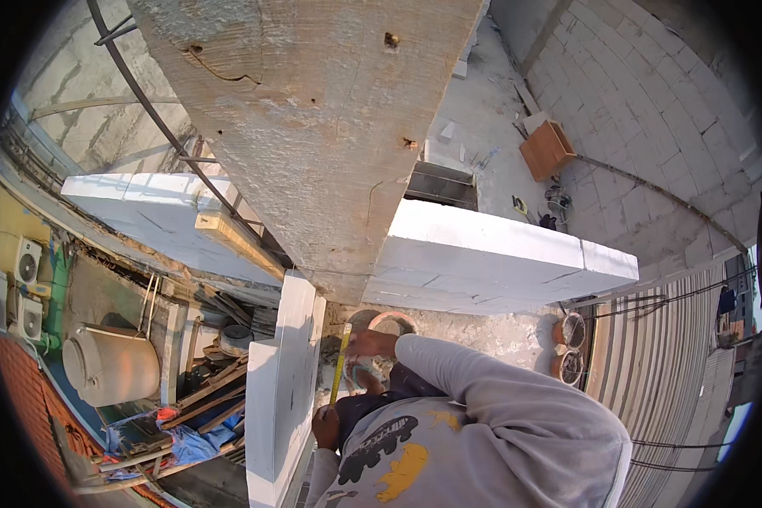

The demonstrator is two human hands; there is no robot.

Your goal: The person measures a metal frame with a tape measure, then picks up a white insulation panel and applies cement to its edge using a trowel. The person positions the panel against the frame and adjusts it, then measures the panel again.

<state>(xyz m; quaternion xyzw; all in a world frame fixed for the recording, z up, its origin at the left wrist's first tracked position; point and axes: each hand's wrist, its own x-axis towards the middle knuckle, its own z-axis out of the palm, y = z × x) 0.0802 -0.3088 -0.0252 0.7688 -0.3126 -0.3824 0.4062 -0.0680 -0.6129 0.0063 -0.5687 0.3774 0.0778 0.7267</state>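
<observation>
A yellow tape measure (340, 368) has its blade stretched out in front of me, alongside the white block wall (267, 406) on my left. My left hand (325, 427) is closed at the blade's near end; whether the case sits inside that hand is hidden. Farther along, my right hand (372, 343) reaches across from the grey sleeve, its fingers closed at the blade close to the far end. Beneath the right hand part of a round tub (394, 322) shows on the rough floor.
A broad concrete column (313, 127) rises ahead, with another white block wall (499, 250) to its right. A timber piece (239, 244) juts out at its left. Two round buckets (572, 330) stand at the right. Down left are a water tank (114, 366) and scrap wood (207, 394).
</observation>
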